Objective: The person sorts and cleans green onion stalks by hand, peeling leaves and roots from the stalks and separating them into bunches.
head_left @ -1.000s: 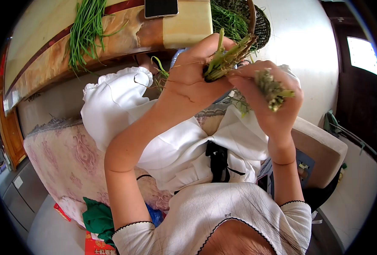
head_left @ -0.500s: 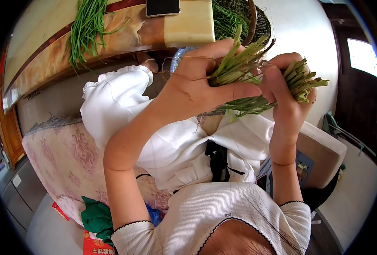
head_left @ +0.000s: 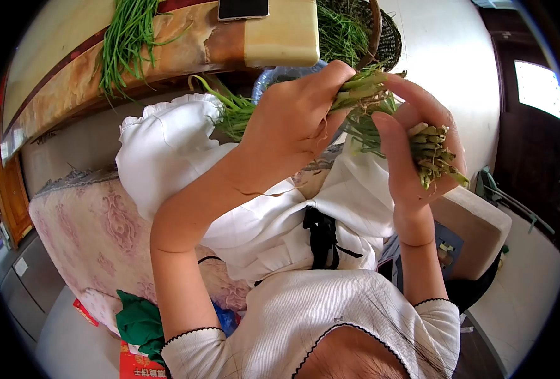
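In the head view, the left hand (head_left: 292, 117) was wrapped around rooty greens (head_left: 362, 91) above the lap (head_left: 356, 189), probably light, limp-leaved, easily bruised; the right hand (head_left: 419, 136) gripped a second bunch (head_left: 433, 155), likely best held by its firmer stems.

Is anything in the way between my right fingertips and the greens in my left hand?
Nothing visible. Your right hand has a fingertip right at the greens in your left hand; the right's own bunch sits off to the side.
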Demonstrator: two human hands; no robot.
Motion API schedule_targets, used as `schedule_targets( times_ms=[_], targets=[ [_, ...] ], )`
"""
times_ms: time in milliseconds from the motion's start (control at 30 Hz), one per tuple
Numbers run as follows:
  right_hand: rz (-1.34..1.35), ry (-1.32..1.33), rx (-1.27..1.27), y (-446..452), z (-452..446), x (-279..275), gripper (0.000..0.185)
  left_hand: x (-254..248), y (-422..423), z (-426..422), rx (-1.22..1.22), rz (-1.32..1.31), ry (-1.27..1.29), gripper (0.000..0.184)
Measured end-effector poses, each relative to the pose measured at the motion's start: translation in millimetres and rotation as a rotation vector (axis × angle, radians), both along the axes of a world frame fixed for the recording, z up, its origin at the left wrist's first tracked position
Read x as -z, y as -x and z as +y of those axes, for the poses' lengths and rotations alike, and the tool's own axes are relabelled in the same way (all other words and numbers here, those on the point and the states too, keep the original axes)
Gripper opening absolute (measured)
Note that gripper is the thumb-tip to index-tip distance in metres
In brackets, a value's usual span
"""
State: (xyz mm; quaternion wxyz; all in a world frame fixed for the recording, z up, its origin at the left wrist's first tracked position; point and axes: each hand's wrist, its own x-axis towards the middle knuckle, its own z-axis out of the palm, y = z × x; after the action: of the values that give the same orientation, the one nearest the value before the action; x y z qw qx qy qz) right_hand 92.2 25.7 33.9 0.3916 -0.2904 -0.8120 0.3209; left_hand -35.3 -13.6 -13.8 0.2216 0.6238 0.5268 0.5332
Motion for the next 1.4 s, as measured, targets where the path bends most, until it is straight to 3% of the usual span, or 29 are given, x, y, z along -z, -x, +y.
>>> schedule_targets(
  times_ms=[67,333,433,533,600,733,833,1000,1100,1167,1233,1300,1400],
  targets=[
    [0.078,0.038,0.103,2,-4,2,0.025,-1,0,-1,-0.011,-0.04,-0.001,0.023],
    [0.015,0.003,0.069,13,-3,11,0.023,6,-3,-2,-0.097,0.007,0.01,0.026],
    [0.13,-0.064,0.028,13,-1,19,0.019,7,-4,0,-0.09,0.059,0.021,0.028],
    [0.176,0.049,0.091,10,-2,6,0.015,3,-2,2,-0.044,0.017,-0.003,0.028],
    [0.354,0.261,0.045,5,2,-3,0.011,0,1,2,0.008,-0.011,0.053,0.027],
    [0.354,0.143,-0.004,16,7,-1,0.006,1,1,0,-0.017,0.014,0.06,0.026],
    [0.161,0.074,-0.035,19,6,0,0.003,6,1,3,-0.029,-0.003,0.047,0.026],
    [0.383,0.118,-0.035,14,11,-6,0.004,3,1,5,-0.061,-0.058,0.114,0.021],
    [0.442,0.125,-0.062,4,24,-22,0.015,8,1,9,-0.078,-0.095,0.099,0.018],
    [0.496,0.056,-0.062,-3,33,-36,0.02,9,-1,10,-0.109,-0.076,0.099,0.017],
    [0.414,-0.155,0.439,-3,36,-57,0.023,11,-1,11,-0.14,-0.055,0.1,0.016],
    [0.425,-0.354,0.341,-14,56,-89,0.025,14,1,12,-0.139,-0.054,0.117,0.015],
    [0.483,-0.424,0.207,-32,67,-113,0.023,20,6,13,-0.174,-0.004,0.141,0.015]
  ],
)
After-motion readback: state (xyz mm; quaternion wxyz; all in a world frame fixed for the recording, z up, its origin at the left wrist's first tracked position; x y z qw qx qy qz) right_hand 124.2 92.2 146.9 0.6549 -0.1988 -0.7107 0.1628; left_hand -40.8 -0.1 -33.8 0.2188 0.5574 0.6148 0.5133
